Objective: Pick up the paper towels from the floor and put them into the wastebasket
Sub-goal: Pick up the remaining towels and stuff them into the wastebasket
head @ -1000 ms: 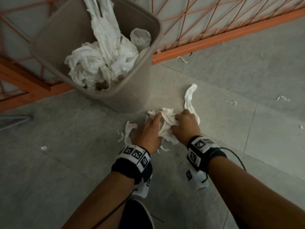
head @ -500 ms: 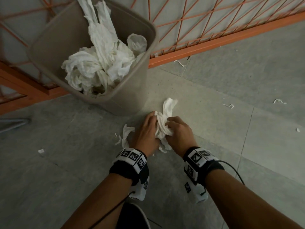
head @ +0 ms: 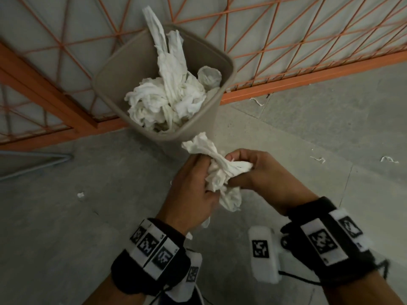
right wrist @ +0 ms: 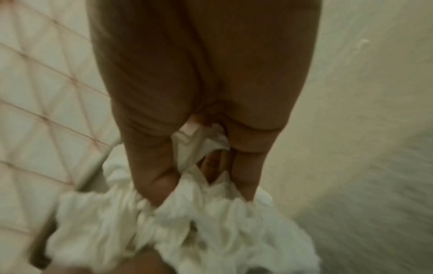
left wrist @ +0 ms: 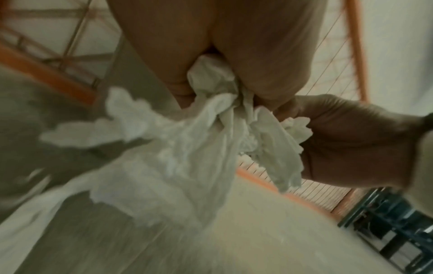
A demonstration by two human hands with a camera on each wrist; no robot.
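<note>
A bunch of crumpled white paper towels (head: pixel 220 170) hangs in the air between both hands, just in front of the wastebasket. My left hand (head: pixel 193 190) grips its left side and my right hand (head: pixel 253 170) pinches its right end. The left wrist view shows the paper towels (left wrist: pixel 187 140) squeezed in curled fingers, with the other hand (left wrist: pixel 351 140) holding on from the right. In the right wrist view the fingers curl into the paper towels (right wrist: pixel 187 222). The beige wastebasket (head: pixel 229 64) stands against the orange fence, heaped with white towels (head: pixel 167 97).
An orange wire fence (head: pixel 308 40) runs behind the basket. Small paper scraps lie on the grey floor, among them one at the left (head: pixel 80 195), two at the right (head: pixel 389 159) and one by the fence rail (head: pixel 257 101). A grey metal frame (head: pixel 44 161) lies at the far left.
Both hands have gathered the towels off the floor and lifted the bunch up toward the basket. The view has shifted, so the basket now sits higher and more central.
</note>
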